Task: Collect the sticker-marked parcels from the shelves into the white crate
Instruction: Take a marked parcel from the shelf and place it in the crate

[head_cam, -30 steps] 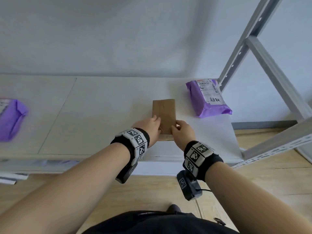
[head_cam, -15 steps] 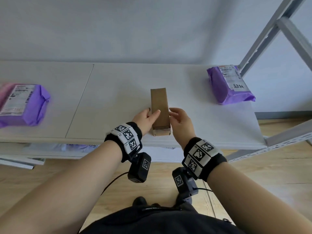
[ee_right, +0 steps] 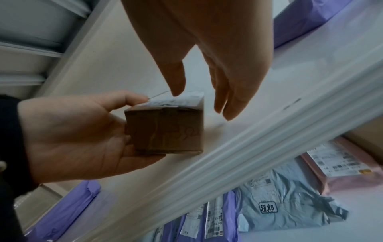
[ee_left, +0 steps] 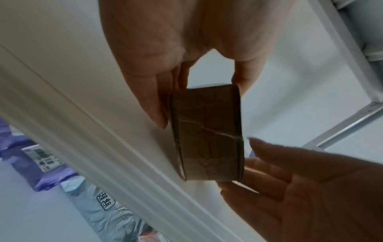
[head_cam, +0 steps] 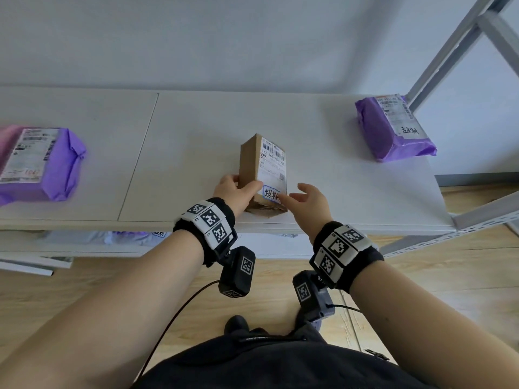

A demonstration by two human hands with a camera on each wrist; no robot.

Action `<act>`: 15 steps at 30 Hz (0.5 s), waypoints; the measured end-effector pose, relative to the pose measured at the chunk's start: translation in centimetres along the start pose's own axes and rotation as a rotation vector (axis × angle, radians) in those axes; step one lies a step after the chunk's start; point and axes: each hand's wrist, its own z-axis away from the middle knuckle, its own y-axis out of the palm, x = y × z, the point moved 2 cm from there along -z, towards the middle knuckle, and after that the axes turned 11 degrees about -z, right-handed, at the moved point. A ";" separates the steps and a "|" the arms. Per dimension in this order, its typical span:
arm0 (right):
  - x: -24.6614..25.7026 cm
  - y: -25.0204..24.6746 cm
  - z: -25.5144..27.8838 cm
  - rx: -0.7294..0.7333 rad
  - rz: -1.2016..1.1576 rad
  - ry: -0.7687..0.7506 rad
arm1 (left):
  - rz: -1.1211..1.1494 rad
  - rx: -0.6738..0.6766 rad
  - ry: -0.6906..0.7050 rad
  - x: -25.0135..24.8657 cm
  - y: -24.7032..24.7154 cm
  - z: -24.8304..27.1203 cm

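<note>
A: What sits at the far left of the shelf [head_cam: 196,130]?

B: A purple parcel [head_cam: 39,164] with a white label, well apart from the hands.

A: And in the middle?

B: A cardboard box [head_cam: 262,175], near the shelf's front edge, tilted so its label and blue-edged sticker [head_cam: 271,194] face up. The left hand [head_cam: 236,192] grips its left side, thumb over the label face, fingers [ee_left: 157,104] curled behind.

A: The right hand [head_cam: 306,203]?

B: Just beside the box, fingers [ee_right: 230,98] straight and spread, gripping nothing.

A: Further right?

B: Another purple parcel [head_cam: 393,127] by the shelf's upright post [head_cam: 449,49].
</note>
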 end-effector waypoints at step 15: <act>-0.8 3.3 1.4 0.080 -0.130 -0.036 | -0.143 0.038 0.210 3.5 -2.8 1.8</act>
